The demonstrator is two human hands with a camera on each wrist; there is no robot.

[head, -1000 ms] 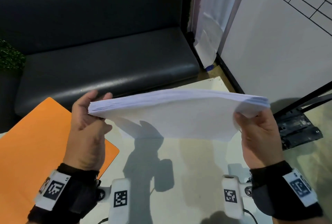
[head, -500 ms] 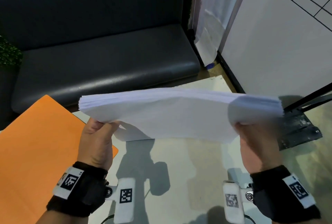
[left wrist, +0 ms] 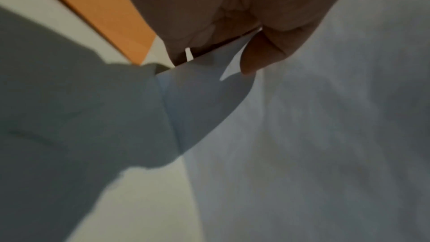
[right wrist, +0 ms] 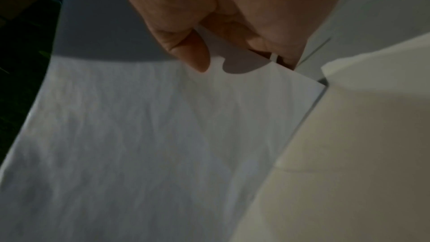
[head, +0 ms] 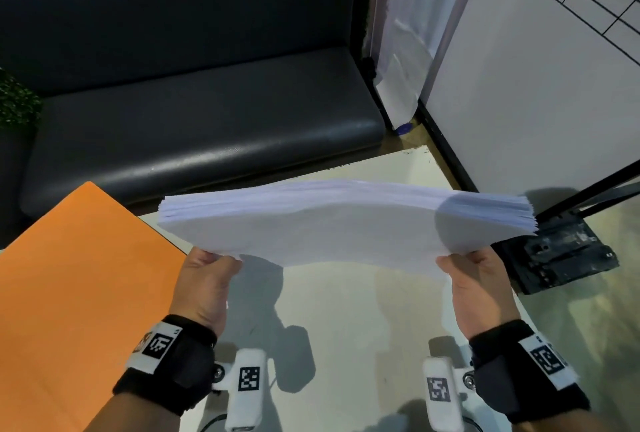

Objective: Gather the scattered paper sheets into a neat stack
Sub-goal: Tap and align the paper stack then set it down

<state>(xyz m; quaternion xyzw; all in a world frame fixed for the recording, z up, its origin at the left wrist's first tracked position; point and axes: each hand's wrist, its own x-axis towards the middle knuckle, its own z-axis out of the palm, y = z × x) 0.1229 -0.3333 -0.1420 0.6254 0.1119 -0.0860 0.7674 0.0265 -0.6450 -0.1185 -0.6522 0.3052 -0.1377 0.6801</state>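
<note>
A thick stack of white paper sheets (head: 339, 224) hangs in the air above the table, held level and bowed slightly upward. My left hand (head: 204, 279) grips its near left corner from below, thumb under the sheets (left wrist: 302, 135). Its near right corner is gripped by my right hand (head: 481, 282); the right wrist view shows the thumb on the white stack (right wrist: 151, 144). The fingers on the far side of the paper are hidden. The sheets' edges look roughly aligned, with slight fanning at the right end.
An orange folder (head: 76, 293) lies on the pale table (head: 346, 327) at the left. A black bench seat (head: 194, 127) stands beyond the table. A white wall panel (head: 536, 102) and a black metal base (head: 561, 255) are at the right.
My left hand shifted from the stack's left edge to its near left corner. The stack rose slightly and levelled out, and both hands hold it from beneath.
</note>
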